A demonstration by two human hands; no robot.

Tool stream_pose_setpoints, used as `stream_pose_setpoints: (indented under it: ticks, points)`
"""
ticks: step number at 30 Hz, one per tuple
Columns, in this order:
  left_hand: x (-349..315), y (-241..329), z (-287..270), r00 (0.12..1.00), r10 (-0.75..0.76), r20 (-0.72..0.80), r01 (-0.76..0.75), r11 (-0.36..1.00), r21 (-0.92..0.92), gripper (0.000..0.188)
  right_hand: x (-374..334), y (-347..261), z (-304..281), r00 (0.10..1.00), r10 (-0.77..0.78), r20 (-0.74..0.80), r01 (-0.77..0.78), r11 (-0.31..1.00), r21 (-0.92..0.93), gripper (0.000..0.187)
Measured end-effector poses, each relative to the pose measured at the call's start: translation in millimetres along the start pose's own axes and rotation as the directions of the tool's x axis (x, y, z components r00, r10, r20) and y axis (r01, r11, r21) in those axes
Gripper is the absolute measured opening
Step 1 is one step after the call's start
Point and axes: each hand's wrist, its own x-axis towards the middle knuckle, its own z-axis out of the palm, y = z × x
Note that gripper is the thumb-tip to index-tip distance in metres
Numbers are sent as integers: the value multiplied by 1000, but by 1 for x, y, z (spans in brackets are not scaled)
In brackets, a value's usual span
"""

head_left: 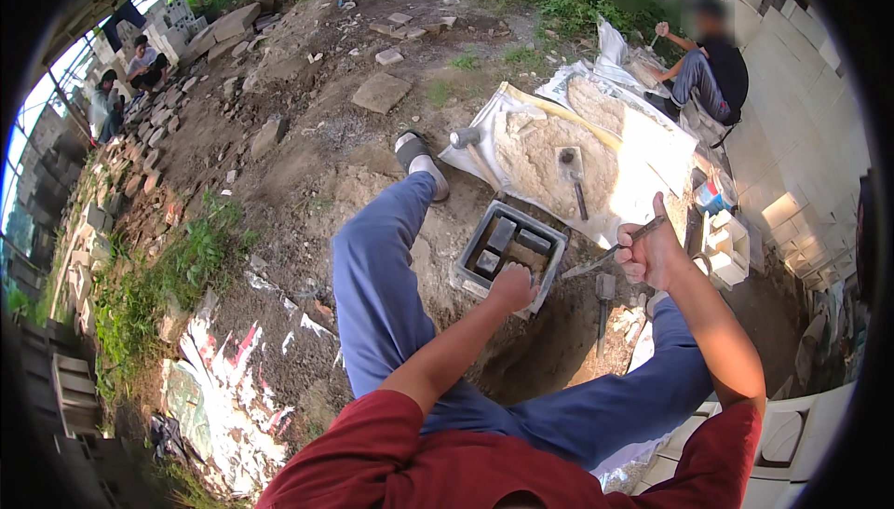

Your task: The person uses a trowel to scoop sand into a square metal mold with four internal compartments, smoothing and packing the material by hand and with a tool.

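Note:
Between my legs stands a dark grey rectangular mould box [465,246] with several grey blocks inside, one of them a long block [502,234]. My left hand [514,287] is closed like a fist at the box's near side; whatever its fingers hold, if anything, is hidden. Off to the right of the box, my right hand [654,256] is raised and wrapped round a thin pointed trowel [596,262], thumb up. The trowel's narrow blade points left toward the box, apart from it. Below my right hand a small hammer-like tool [605,287] lies on the dirt.
Beyond the box, a sheet [480,127] bears pale sandy powder [531,160], a square trowel [570,166] and a mallet [464,138]. White hollow blocks [726,246] stand at right. One person [719,71] sits at far right, two [147,64] at far left.

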Motion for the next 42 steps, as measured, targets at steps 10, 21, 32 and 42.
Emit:
stream_pose_setpoints:
  ticks: [10, 21, 32, 42]
  points:
    - [-1, 24, 1, 997, 77, -7, -73, 961, 268, 63, 33, 54, -62, 992, 35, -125, -33, 999, 19, 91]
    - [6, 41, -2, 925, 280, 256, -321, 938, 132, 70, 74, 117, -109, 988, 85, -128, -93, 994, -60, 93]
    - [9, 45, -29, 900, 395, 183, -431, 869, 243, 84, 64, 85, -105, 934, -308, -181, 265, 937, -228, 95]
    - [32, 34, -85, 964, 179, 196, -232, 926, 297, 108, 83, 12, -82, 891, -453, 16, 348, 661, -665, 71]
